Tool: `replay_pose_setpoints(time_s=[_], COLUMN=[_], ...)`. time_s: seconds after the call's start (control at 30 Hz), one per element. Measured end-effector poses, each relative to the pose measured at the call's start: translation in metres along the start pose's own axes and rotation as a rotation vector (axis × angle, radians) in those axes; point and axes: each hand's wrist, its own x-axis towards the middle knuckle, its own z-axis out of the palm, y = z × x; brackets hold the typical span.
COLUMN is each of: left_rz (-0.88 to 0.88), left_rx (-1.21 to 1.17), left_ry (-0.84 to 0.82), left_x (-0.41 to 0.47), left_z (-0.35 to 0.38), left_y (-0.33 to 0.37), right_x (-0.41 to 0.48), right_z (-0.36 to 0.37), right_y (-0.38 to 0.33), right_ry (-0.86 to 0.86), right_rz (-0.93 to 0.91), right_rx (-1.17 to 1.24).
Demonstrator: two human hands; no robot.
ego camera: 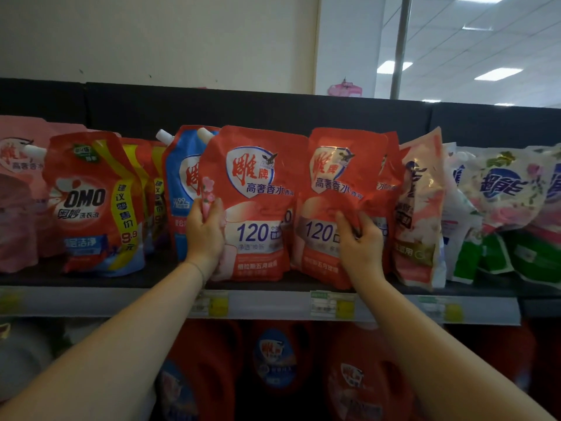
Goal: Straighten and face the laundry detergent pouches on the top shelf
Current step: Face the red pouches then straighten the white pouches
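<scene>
The facing step is being carried out at the middle of the top shelf [91, 281]. The left red pouch [258, 189] is being gripped along its left edge by the left hand [206, 235], with the fingers curled round the seam. The front film of the right red pouch [337, 177] is being pinched by the right hand [359, 241]. Both pouches are being held upright, side by side, near the front edge of the shelf, with their labels facing outward.

The step is being judged as partly done, since the right red pouch is being left creased and slightly tilted. For the next move, a squaring of both bases against the near edge is being called for. A light touch is also needed, so that the soft film is not being buckled further.

- **Red pouches:** two are being handled, and the edge of a third is being glimpsed behind the right one.
- **To the left:** one blue pouch [179, 183], an OMO pouch [88, 202] with seemingly two more behind it, and a pink pouch [18, 192] at the far left.
- **To the right:** one pale pink pouch [422, 214] turned sideways, then at least two slumped floral pouches [501, 189].
</scene>
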Motion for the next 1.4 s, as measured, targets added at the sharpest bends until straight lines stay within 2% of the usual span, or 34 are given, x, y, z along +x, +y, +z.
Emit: replay_pose_setpoints(time_s=[0.2, 0.37, 0.47, 0.57, 0.63, 0.7, 0.8, 0.97, 1.07, 1.13, 1.2, 1.27, 1.33, 1.4], left_rz=[-0.097, -0.145, -0.156, -0.128, -0.095, -0.058, -0.026, -0.015, -0.040, -0.044, 0.041, 0.228, 0.402, 0.411], left_rx=[-0.170, -0.218, -0.220, -0.210, -0.194, -0.145, -0.053, 0.065, 0.139, 0.201, 0.364, 0.529, 0.681, 0.735], left_ry=[-0.089, -0.133, -0.158, -0.169, -0.147, -0.101, -0.031, -0.010, -0.102, -0.154, -0.122, -0.104, -0.196, -0.319], left_x=[0.003, 0.004, 0.005, 0.004, -0.001, -0.009, -0.022, -0.020, -0.013, -0.013, -0.020, -0.032, -0.042, -0.045], left_z=[-0.010, -0.010, -0.006, 0.006, 0.019, 0.035, 0.060, 0.074, 0.061, 0.052, 0.045, 0.042, 0.040, 0.039], left_y=[0.002, 0.003, 0.001, -0.002, -0.004, -0.004, -0.003, -0.009, -0.010, -0.007, -0.001, 0.002, 0.002, 0.000], right_x=[0.021, 0.041, 0.051, 0.061, 0.063, 0.065, 0.067, 0.061, 0.059, 0.065, 0.068, 0.069, 0.075, 0.080], right_z=[0.017, 0.037, 0.043, 0.048, 0.051, 0.051, 0.041, 0.030, 0.029, 0.033, 0.037, 0.043, 0.049, 0.054], right_y=[0.011, 0.019, 0.024, 0.032, 0.035, 0.041, 0.040, 0.035, 0.048, 0.061, 0.056, 0.045, 0.042, 0.043], right_ry=[-0.238, -0.374, -0.460, -0.514, -0.447, -0.293, -0.178, -0.231, -0.252, -0.235, -0.250, -0.271, -0.245, -0.222], right_rz=[0.296, 0.519, 0.568, 0.539, 0.472, 0.429, 0.447, 0.423, 0.575, 0.660, 0.727, 0.740, 0.744, 0.786], right_rx=[0.083, 0.352, 0.377, 0.255, 0.107, -0.018, -0.112, 0.014, 0.165, 0.159, 0.183, 0.249, 0.312, 0.355])
